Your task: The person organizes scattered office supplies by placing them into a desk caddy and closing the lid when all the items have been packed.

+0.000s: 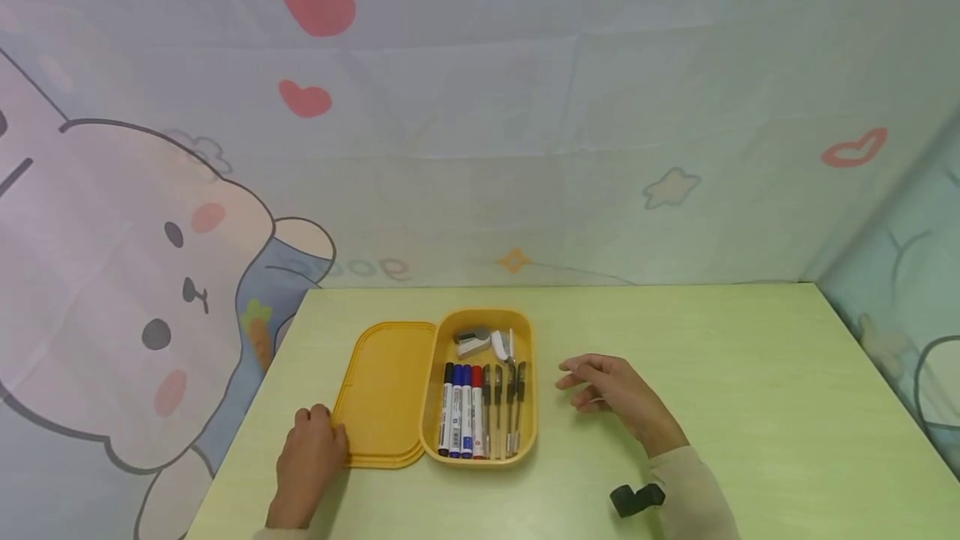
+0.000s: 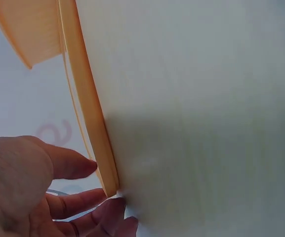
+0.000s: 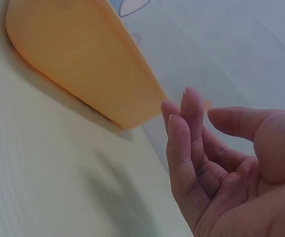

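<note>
A yellow plastic box (image 1: 536, 407) lies open on the table, its flat yellow lid (image 1: 386, 390) folded out to the left. At the lid's left edge is my left hand (image 1: 309, 454). In the left wrist view its thumb (image 2: 78, 165) meets the upper side of the lid's rim (image 2: 89, 106), with fingers curled at the rim's end and beneath it, pinching it. To the right of the box, my right hand (image 1: 611, 392) hovers over the table with loosely bent fingers and nothing in them. The box's outer wall (image 3: 78, 59) fills the upper left of the right wrist view.
Inside the box, several capped markers (image 1: 461, 415) stand in a row beside several slim pens (image 1: 510, 411). A small stapler (image 1: 472, 342) and a white item (image 1: 500, 346) lie above them. A printed cloth (image 1: 480, 148) hangs behind the pale table (image 1: 750, 407).
</note>
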A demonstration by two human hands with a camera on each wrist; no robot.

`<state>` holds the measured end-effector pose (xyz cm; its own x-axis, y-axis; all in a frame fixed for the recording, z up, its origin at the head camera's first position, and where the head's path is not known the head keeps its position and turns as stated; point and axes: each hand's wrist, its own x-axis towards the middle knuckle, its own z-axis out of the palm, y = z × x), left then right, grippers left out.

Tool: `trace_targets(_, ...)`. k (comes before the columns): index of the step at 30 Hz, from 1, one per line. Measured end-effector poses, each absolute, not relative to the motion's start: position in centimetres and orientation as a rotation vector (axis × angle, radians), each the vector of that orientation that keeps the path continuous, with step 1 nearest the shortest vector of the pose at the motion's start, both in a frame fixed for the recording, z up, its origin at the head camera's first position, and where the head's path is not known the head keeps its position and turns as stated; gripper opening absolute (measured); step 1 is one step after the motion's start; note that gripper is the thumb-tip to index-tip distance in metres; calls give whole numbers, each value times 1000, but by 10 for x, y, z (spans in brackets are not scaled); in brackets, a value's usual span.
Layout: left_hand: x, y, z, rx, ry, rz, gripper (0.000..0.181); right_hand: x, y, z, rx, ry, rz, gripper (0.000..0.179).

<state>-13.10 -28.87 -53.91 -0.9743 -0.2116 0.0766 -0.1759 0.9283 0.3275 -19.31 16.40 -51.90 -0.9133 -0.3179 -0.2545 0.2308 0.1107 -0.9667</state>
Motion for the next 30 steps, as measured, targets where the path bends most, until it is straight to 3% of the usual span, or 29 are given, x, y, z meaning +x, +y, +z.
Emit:
trace_targets(6, -134, -290, -539, 320, -2996, -490, 11, -193, 165, -518, -101, 1999, -1862, 44)
trace_targets(19, -134, -296, -534, 333, -3044, -588, 11, -192, 164, -519, -99, 1994, -1869, 45)
trace_targets(30, -127, -302, -531, 454, -2958, -761, 32, -193, 160, -515, -128, 2000, -1860, 46)
